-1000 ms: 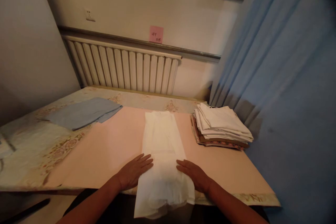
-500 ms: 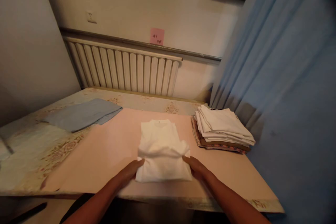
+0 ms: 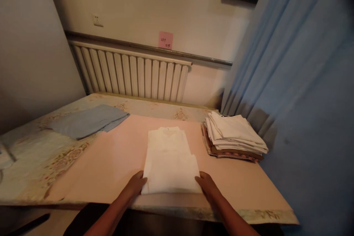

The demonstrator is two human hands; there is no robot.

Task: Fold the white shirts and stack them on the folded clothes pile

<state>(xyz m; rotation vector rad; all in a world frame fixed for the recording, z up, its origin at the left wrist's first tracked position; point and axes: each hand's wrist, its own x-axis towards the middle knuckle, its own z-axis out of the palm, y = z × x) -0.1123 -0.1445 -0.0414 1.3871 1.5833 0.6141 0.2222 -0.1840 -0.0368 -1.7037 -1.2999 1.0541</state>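
Note:
A white shirt (image 3: 170,162) lies partly folded on the pink sheet, its neckline toward the wall and its lower part doubled over toward the middle. My left hand (image 3: 136,183) pinches the shirt's left side near the front corner, thumb on top. At the opposite side, my right hand (image 3: 205,183) grips the right edge in the same way. Both hands are closed on the cloth, with the fingers underneath partly hidden.
To the right stands a stack of folded clothes (image 3: 236,132), beside a blue curtain (image 3: 298,92). A folded blue-grey garment (image 3: 88,120) lies at the left on the floral tablecloth (image 3: 62,160). Pink sheet (image 3: 110,162) covers the middle. Behind is a radiator (image 3: 132,73).
The shirt's bunched lower part now lies flatter and smoother. Both hands have shifted slightly toward the front edge, still holding its sides.

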